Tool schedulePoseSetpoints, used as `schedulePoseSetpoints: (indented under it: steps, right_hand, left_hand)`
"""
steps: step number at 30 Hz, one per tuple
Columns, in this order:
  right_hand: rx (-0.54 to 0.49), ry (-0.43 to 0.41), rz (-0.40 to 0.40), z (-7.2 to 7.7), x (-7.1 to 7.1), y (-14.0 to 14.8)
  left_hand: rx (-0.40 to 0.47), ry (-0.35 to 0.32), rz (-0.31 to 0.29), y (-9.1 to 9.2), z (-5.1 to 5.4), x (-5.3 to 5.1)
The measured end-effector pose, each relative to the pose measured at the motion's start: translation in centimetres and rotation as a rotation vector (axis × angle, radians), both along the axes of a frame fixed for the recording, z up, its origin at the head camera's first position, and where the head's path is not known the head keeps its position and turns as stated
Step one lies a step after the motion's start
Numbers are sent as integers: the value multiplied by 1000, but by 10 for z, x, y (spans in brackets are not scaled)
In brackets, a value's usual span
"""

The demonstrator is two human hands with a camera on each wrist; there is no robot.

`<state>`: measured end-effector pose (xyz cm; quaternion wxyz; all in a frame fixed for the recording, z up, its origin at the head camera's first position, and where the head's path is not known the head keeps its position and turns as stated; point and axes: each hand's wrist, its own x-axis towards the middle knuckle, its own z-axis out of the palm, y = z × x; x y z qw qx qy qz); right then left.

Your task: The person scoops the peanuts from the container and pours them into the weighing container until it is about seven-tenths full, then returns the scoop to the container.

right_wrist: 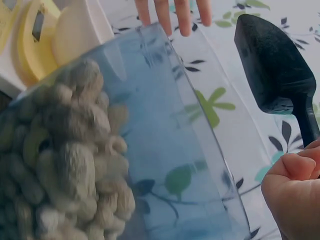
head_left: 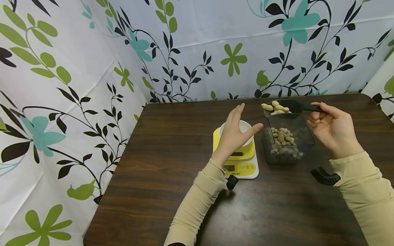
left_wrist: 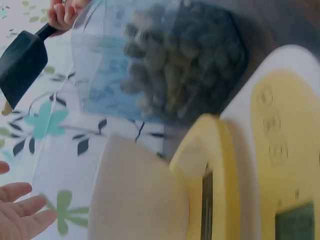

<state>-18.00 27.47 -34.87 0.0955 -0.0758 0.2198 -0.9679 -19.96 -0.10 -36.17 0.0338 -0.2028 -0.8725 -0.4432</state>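
Note:
My right hand (head_left: 335, 128) grips the handle of a black scoop (right_wrist: 275, 65), held above a clear plastic container (head_left: 303, 133). Several peanuts (head_left: 278, 107) lie in the scoop, and more unshelled peanuts (right_wrist: 75, 165) fill the lower part of the container. My left hand (head_left: 234, 131) has its fingers and thumb spread and holds nothing. It hovers over a white bowl (left_wrist: 140, 195), apart from it in the left wrist view. Under the bowl stands a yellow and white kitchen scale (head_left: 250, 169) with a small display, just left of the container.
Everything stands on a dark brown wooden table (head_left: 160, 164). Behind it and along the left side hangs a white curtain (head_left: 197, 34) with printed leaves, flowers and birds. Black straps (head_left: 325, 176) sit at both wrists.

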Motion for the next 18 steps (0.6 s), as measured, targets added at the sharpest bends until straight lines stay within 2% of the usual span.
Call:
schedulePoseSetpoints:
  steps: [4, 9, 12, 18]
  right_hand:
    - [79, 28, 27, 1, -5, -13]
    - [189, 68, 106, 0, -11, -26]
    - [273, 67, 142, 0, -13, -32]
    - [424, 40, 158, -4, -16, -42]
  left_hand:
    - [45, -22, 27, -15, -5, -7]
    - [63, -17, 85, -29, -18, -14]
    - [57, -34, 100, -36, -27, -15]
    - [23, -99, 101, -43, -40, -10]
